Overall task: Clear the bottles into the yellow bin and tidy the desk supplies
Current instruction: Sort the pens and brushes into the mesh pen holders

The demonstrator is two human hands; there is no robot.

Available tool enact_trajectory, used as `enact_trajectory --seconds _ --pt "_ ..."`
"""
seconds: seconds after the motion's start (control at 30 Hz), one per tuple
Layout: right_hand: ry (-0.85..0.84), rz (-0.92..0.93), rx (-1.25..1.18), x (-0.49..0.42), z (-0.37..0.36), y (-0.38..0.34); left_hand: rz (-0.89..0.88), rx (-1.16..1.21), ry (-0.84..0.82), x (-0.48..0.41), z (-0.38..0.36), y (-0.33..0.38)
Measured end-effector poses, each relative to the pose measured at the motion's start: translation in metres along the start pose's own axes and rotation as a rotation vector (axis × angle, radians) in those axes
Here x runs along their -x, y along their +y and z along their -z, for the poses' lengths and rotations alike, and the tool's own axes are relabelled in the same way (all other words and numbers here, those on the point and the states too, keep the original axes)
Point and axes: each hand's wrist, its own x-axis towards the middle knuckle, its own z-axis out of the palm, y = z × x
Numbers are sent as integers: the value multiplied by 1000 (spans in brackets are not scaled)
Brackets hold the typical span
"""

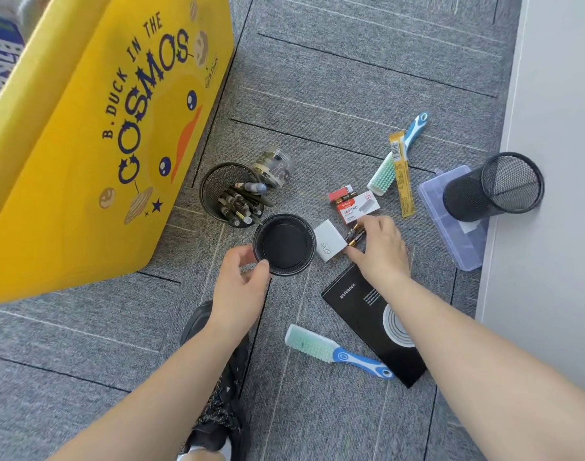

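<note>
My left hand [241, 281] pinches the rim of a black round cup [284, 245] standing on the grey carpet. My right hand [381, 247] grips a few small batteries [355, 235] beside a white charger block [328, 240]. The yellow bin [95, 134] stands at the left, with something blue inside at its far corner. A small clear jar [275, 166] lies on its side next to a mesh pen holder [229, 194] full of pens. A red-and-white staples box [359, 207] lies just beyond my right hand.
A second mesh holder [494, 187] lies tipped on a clear plastic case [457, 234] by the white wall at right. Two blue-handled brushes [337, 351] [397, 154], a yellow sachet [402, 174] and a black notebook [374, 324] lie on the carpet. My black shoe [218, 394] is below.
</note>
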Motion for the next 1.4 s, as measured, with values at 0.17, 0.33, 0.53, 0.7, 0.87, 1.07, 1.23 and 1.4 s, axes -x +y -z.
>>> enact_trajectory --seconds 0.17,0.33,0.53,0.7,0.87,1.07,1.23,1.4 --pt "-43 145 35 -3 1 3 19 -18 0 1 1 0" --pt "-82 206 40 -8 2 4 29 -26 9 0 1 0" --pt "102 -71 -563 -1 11 -6 25 97 17 5 -6 7" --pt "51 -40 -389 12 6 0 61 160 27 8 -10 13" --pt "-18 -23 -191 -4 10 1 60 92 -13 3 -4 8" --pt "-104 81 -54 -13 3 -12 61 101 -9 2 -5 10" --pt "-61 45 -84 -16 2 -12 28 115 -31 1 -2 6" --pt "80 -50 -426 -6 22 -13 62 194 -13 -2 -7 7"
